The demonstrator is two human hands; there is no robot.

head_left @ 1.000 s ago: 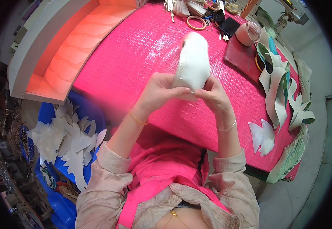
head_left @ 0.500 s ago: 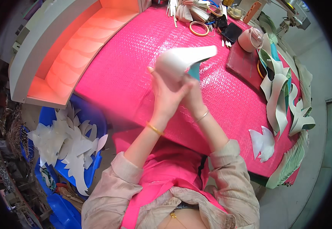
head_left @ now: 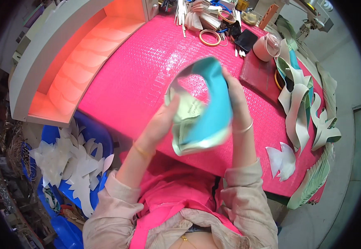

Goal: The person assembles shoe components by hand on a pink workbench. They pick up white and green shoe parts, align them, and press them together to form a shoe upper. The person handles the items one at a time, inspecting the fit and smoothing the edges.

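While the left hand (head_left: 160,122) curls partly closed on one edge and the right hand (head_left: 238,101) cups the other, the turquoise-lined shoe upper (head_left: 218,99) is held between them above the worktop (head_left: 126,97); two-handed inspection seems under way, the next move likely calling for even support.

Showing dark print (head_left: 194,108) on the pale green inner face (head_left: 183,108) of the shoe upper (head_left: 207,124), between the left hand (head_left: 160,122) and the turquoise lining (head_left: 220,91). Running in about two short rows, lying close together and slanting up toward the right. Sitting just below the central opening. Appearing in small, thin, dark characters against the light ground. Blurring too much at this size, and so defying any sure reading, word by word.
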